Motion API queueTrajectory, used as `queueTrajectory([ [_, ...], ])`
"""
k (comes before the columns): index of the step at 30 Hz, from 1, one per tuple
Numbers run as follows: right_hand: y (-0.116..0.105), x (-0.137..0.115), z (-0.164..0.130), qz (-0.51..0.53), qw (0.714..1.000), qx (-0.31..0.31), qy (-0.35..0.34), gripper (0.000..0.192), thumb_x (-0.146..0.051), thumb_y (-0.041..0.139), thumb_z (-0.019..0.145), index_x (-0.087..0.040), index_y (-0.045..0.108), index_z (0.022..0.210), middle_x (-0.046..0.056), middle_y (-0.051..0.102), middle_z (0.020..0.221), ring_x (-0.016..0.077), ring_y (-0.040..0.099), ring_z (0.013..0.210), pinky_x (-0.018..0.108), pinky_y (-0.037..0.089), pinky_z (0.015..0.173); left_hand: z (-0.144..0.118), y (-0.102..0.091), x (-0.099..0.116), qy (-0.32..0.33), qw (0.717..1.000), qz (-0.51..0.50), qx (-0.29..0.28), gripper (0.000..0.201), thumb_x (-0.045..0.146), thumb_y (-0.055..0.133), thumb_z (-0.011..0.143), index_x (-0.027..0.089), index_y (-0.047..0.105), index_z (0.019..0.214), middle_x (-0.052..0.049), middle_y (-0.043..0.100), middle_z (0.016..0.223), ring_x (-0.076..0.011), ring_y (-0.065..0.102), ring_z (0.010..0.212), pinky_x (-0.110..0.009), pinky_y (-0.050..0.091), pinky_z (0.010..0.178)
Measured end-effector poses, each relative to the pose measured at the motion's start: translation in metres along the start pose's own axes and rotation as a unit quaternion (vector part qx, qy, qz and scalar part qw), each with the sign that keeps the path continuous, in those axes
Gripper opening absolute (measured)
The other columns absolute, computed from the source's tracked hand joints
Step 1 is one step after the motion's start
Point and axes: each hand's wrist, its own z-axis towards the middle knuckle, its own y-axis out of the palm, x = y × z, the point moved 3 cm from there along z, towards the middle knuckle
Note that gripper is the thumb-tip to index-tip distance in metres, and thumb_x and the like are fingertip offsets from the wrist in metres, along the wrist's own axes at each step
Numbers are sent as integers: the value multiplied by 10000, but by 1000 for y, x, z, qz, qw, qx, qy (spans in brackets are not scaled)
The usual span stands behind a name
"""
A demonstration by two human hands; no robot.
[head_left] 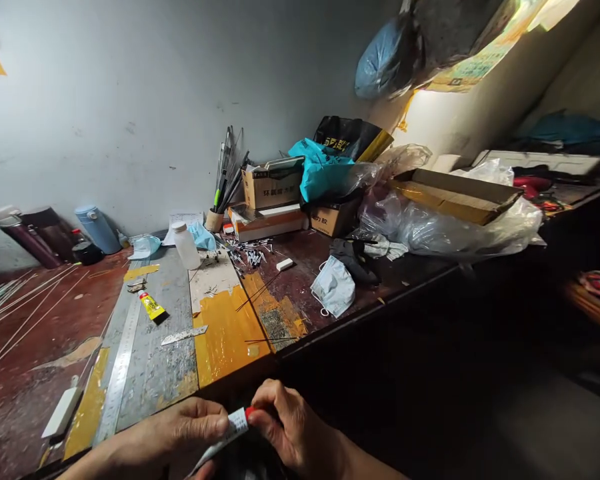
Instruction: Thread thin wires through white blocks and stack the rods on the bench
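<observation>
At the bottom of the head view, in front of the bench edge, my left hand (193,427) is closed around a white tube (230,432) with dark print. The thumb and fingers of my right hand (287,427) pinch the tube's red cap (249,411) at its upper end. The cap sits at the tube's end; whether it is loose I cannot tell. The lower part of the tube is partly hidden by my left hand. A yellow and black tube (153,307) with a red tip lies on the grey board (165,360) beyond my hands.
A steel ruler (123,363) and a flat white strip (184,335) lie on the board. Nearby are a white bottle (185,245), a face mask (334,287), a white block (63,412) and thin rods (25,313). Cardboard boxes (273,187) and plastic bags (325,170) stand at the back.
</observation>
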Motion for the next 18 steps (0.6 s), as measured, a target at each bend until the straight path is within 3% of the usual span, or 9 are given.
queueTrajectory([
  [3,-12,1,3,49,998,23,34,117,-329,480,933,-218,486,971,10,580,838,133,562,740,243,449,687,3,-4,7,23,1000,-6,0,352,539,580,831,187,575,834,-7,594,573,-68,385,318,-182,225,330],
  [7,-27,1,16,123,988,12,95,155,-339,569,896,-218,535,987,-10,578,860,128,545,791,243,439,736,1,-9,23,23,997,60,35,369,523,548,864,154,562,879,-23,611,659,-81,470,393,-178,331,373],
  [12,-22,14,28,260,950,-38,170,332,-507,560,871,-176,542,870,-28,564,662,96,520,567,204,407,528,1,-13,37,38,988,123,90,401,522,537,871,127,605,853,-21,596,649,-89,497,426,-178,376,401],
  [15,-22,14,30,283,946,-29,158,347,-527,542,872,-181,533,852,-33,552,656,93,509,559,210,435,544,3,-21,35,22,987,119,108,410,529,537,866,127,616,855,-28,614,632,-76,461,372,-167,302,340],
  [18,-32,6,31,192,977,-7,90,203,-405,551,898,-203,556,904,-32,570,727,103,524,646,222,440,628,4,-30,32,-5,989,102,103,453,551,501,874,123,612,774,-25,585,537,-56,369,299,-176,197,299],
])
